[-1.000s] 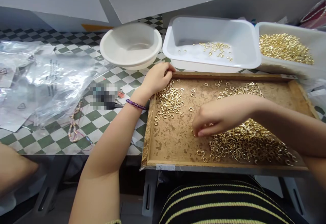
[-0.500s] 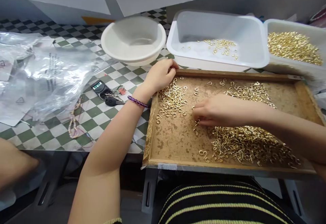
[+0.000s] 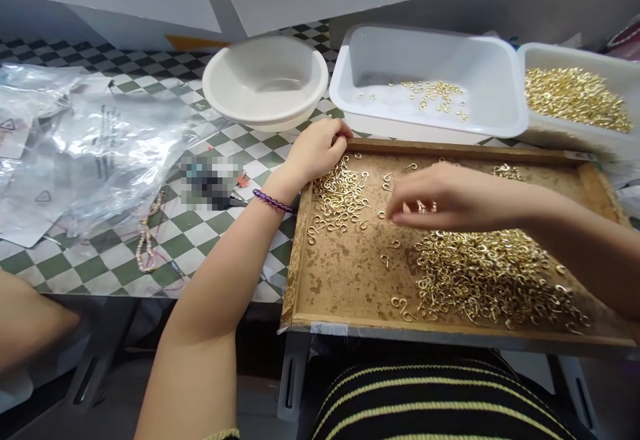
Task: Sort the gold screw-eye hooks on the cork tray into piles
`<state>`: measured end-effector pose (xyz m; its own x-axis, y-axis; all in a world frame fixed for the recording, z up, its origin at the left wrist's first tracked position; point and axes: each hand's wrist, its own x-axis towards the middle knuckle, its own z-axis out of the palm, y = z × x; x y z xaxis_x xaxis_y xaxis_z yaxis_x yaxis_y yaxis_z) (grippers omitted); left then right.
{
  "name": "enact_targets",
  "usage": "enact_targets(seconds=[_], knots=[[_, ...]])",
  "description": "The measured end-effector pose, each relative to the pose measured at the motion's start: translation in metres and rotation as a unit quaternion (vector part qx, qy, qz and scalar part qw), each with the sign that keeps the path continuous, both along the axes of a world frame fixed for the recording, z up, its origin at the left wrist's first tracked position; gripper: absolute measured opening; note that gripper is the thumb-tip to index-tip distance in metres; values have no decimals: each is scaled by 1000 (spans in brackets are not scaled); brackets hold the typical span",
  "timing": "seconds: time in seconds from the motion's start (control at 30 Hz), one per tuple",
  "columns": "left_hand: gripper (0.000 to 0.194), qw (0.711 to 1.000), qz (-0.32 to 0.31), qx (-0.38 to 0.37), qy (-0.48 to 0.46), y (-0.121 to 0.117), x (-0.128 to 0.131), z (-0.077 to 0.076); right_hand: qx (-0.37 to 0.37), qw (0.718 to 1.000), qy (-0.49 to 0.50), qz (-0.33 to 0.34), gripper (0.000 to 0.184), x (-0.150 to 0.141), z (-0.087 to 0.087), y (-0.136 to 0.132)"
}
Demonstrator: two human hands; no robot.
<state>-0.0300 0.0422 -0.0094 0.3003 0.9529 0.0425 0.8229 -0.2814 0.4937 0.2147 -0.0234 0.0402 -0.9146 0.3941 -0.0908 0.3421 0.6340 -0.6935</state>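
A wooden tray [image 3: 350, 280] lies in front of me with gold hooks in it: a small heap [image 3: 340, 197] at its far left and a big pile [image 3: 490, 273] on the right. My left hand [image 3: 316, 150] rests curled on the tray's far left corner, fingers on the rim, beside the small heap. My right hand [image 3: 440, 199] hovers above the tray's middle with its fingers bent down around a few gold hooks.
Behind the tray stand a round white bowl [image 3: 266, 83], a white tub [image 3: 430, 80] with a few hooks and a second tub [image 3: 575, 97] full of them. Plastic bags [image 3: 80, 147], keys [image 3: 215, 183] and a bead string [image 3: 146, 240] lie on the checkered table. Another person's arm [image 3: 30, 327] is at lower left.
My right hand has lifted off the tray floor near the big pile and moved up and away from me, with hooks in its fingers. My left hand has stayed on the rim.
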Motion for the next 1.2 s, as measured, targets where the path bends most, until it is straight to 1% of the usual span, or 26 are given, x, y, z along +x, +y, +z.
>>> enact_targets(seconds=[0.03, 0.07, 0.1, 0.13, 0.17, 0.23, 0.3, 0.37, 0.43, 0.5, 0.57, 0.63, 0.73, 0.8, 0.9, 0.97, 1.0, 1.07, 1.13, 1.2], knots=[[31, 1000, 1, 0, -1, 0, 0, 0, -50, 995, -41, 70, 29, 0, 0, -3], [31, 1000, 0, 0, -1, 0, 0, 0, -93, 985, -78, 123, 27, -1, -1, -6], [31, 1000, -1, 0, -1, 0, 0, 1, -119, 976, -97, 152, 25, -5, -4, -11], [31, 1000, -2, 0, 1, 0, 0, 1, -126, 975, -92, 158, 22, -10, -7, -16], [32, 1000, -3, 0, 3, 0, 0, 1, -117, 980, -62, 149, 22, -16, -11, -20], [33, 1000, -6, 0, 6, 0, 0, 1, -72, 991, 31, 108, 27, -26, -15, -24], [34, 1000, -8, 2, 5, -1, 0, 1, -20, 993, 95, 62, 31, -29, -16, -21], [34, 1000, -8, 2, 3, -2, 0, 1, 22, 994, 108, 10, 31, -25, -14, -13], [34, 1000, -9, 0, 2, -2, 0, 1, 40, 994, 95, -20, 29, -16, -13, -6], [34, 1000, -8, -4, 4, -2, 0, 1, 40, 996, 74, -12, 29, -7, -17, -4], [34, 1000, -5, -6, 6, -1, 0, 2, 53, 997, 50, 13, 27, -1, -23, -7], [34, 1000, -2, -5, 6, -1, 0, 2, 91, 995, 23, 38, 22, 1, -31, -14], [34, 1000, 0, -4, 3, -1, 0, 2, 163, 985, -22, 54, 16, 2, -40, -24], [34, 1000, 0, -7, 5, -1, 1, 2, 189, 979, -53, 60, 17, 3, -43, -28], [35, 1000, -1, -12, 8, -1, 1, 3, 198, 975, -71, 73, 22, 4, -46, -34], [35, 1000, -4, -11, 7, -2, 1, 3, 210, 975, -45, 59, 26, 3, -50, -39], [36, 1000, -6, -9, 6, -2, 1, 3, 215, 976, -19, 41, 28, 1, -52, -43], [36, 1000, -10, -5, 4, -2, 1, 2, 206, 976, 67, -4, 28, -3, -56, -50], [36, 1000, -11, -3, 2, -2, 1, 2, 175, 972, 154, -40, 22, -6, -56, -55], [35, 1000, -9, -2, 3, -2, 1, 2, 147, 965, 203, -74, 20, -5, -52, -54]])
